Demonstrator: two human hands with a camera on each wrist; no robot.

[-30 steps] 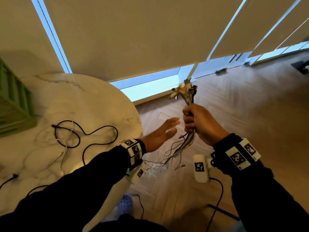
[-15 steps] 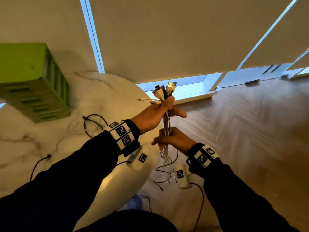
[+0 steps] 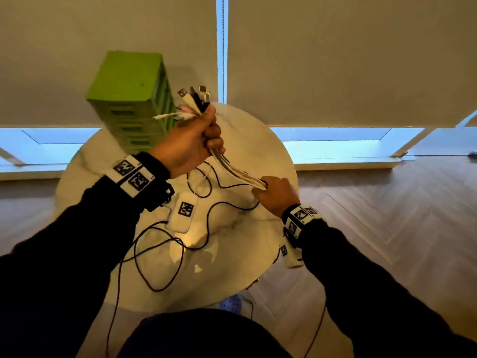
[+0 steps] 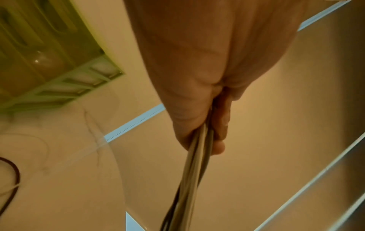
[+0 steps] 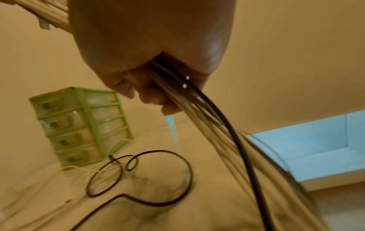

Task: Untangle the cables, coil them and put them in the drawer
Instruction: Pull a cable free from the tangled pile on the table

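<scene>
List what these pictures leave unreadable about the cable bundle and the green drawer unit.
- Cable bundle, head view: the stretch inside the left hand and the right hand is covered by fingers; how many cables it holds is too fine to count.
- Bundle's free ends: run off the bottom edge in both wrist views, blurred.
- Green drawer unit, head view: lower drawers sit behind the left hand.
- Drawer contents, right wrist view: blurred.
</scene>
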